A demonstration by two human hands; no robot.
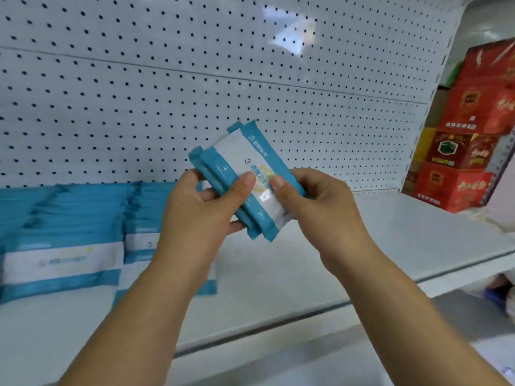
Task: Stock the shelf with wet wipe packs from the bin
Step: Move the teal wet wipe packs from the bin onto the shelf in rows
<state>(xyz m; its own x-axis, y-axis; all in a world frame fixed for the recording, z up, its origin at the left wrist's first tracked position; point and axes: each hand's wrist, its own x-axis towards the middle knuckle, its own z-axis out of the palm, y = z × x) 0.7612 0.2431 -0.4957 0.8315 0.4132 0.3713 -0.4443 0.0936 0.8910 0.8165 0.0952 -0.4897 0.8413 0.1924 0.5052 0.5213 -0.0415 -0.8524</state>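
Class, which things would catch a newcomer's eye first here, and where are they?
First, the teal-and-white wet wipe packs held mid-frame between the left hand and right hand, above the white shelf. Next, rows of matching packs lying at the shelf's left, and red boxes stacked far right.

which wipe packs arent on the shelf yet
The tilted stack of packs gripped between the left hand and right hand, held up before the pegboard. The other packs lie in rows on the shelf at left.
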